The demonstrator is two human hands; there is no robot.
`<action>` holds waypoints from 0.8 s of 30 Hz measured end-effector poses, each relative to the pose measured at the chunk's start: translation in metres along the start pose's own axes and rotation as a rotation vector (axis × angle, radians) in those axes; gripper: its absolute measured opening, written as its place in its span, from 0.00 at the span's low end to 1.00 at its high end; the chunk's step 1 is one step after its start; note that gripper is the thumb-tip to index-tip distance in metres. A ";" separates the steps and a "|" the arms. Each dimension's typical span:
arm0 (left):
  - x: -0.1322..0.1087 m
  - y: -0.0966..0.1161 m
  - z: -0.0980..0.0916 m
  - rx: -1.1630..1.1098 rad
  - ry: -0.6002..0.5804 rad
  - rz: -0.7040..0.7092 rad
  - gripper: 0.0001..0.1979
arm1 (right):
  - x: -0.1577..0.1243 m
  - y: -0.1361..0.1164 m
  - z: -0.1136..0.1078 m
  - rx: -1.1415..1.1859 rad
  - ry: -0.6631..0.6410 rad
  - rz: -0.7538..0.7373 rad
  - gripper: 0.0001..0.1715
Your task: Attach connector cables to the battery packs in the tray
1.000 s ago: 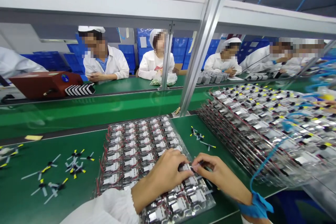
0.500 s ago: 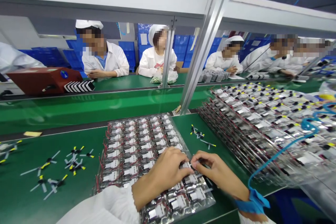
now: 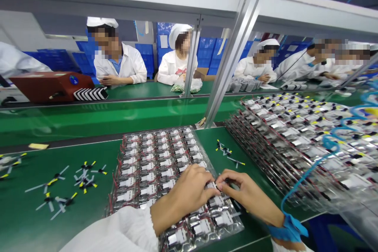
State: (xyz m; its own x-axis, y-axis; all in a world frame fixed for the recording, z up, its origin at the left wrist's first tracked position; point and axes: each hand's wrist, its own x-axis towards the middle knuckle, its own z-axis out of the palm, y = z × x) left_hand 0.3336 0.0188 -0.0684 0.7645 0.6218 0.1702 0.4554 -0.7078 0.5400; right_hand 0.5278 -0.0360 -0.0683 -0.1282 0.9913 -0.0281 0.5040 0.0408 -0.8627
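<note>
far left on the green bench there's a loose scatter of little wired bits with yellow and black ends, and up past them, on the far side of the line, sits a reddish-brown case with a striped black and white block beside it. co-workers in white coats and caps sit along that far bench, with blue crates stacked behind them. right in front of me is a clear plastic tray of silver packs with red wires, lying flat on the bench at bottom centre. my white sleeve comes in from the bottom left, and my left hand is curled over the tray with the fingertips resting on the packs, not clenched. my right hand is just beside it, thumb and fingers pinched at the edge of one pack, though whatever's in the pinch is too small to tell. a blue wrist strap sits on that wrist, its blue cord running up right over a big stack of more packed trays.
</note>
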 end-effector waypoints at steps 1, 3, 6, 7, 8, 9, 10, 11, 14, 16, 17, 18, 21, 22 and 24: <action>0.000 0.001 0.000 0.009 -0.005 -0.001 0.15 | 0.000 0.000 0.000 0.000 -0.001 -0.006 0.17; 0.000 0.002 -0.001 0.027 -0.017 0.003 0.14 | -0.001 0.000 -0.001 -0.001 0.002 -0.016 0.17; 0.000 0.004 -0.002 0.053 -0.033 0.006 0.14 | -0.002 0.001 -0.001 -0.007 -0.003 -0.009 0.17; 0.001 0.004 -0.003 0.058 -0.036 0.005 0.13 | -0.002 0.001 0.000 -0.008 -0.007 -0.007 0.17; 0.001 0.005 -0.003 0.062 -0.040 0.003 0.13 | -0.002 0.001 0.000 -0.007 -0.010 -0.006 0.17; 0.001 0.005 -0.003 0.064 -0.043 0.003 0.13 | -0.001 0.001 0.000 -0.005 -0.012 -0.007 0.16; 0.002 0.005 -0.004 0.064 -0.044 0.005 0.13 | -0.001 0.002 0.000 -0.001 -0.011 -0.009 0.16; 0.002 0.004 -0.004 0.066 -0.043 0.009 0.14 | -0.001 0.002 0.000 0.003 -0.008 -0.012 0.16; 0.001 0.002 -0.003 0.070 -0.034 0.027 0.15 | -0.003 0.003 -0.002 0.004 -0.002 -0.007 0.15; 0.000 0.001 -0.001 0.070 -0.023 0.035 0.15 | -0.005 0.003 -0.006 -0.010 -0.009 0.012 0.15; 0.000 0.000 -0.001 0.070 -0.018 0.037 0.15 | -0.006 0.003 -0.007 -0.021 -0.016 0.020 0.15; -0.001 0.000 0.000 0.069 -0.014 0.038 0.15 | -0.007 0.003 -0.009 -0.034 -0.021 0.023 0.15; -0.002 0.000 0.001 0.067 -0.007 0.041 0.16 | -0.006 0.001 -0.011 -0.059 -0.008 -0.004 0.15; -0.002 0.000 0.001 0.067 -0.004 0.040 0.16 | -0.006 0.000 -0.010 -0.059 0.001 -0.012 0.16; -0.001 0.000 0.001 0.069 -0.002 0.038 0.15 | -0.005 0.000 -0.008 -0.045 0.009 -0.015 0.16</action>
State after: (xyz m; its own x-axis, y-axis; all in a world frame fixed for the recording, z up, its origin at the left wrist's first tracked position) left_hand 0.3330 0.0176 -0.0692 0.7829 0.5933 0.1874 0.4565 -0.7524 0.4748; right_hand 0.5356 -0.0398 -0.0644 -0.1282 0.9917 -0.0107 0.5397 0.0607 -0.8397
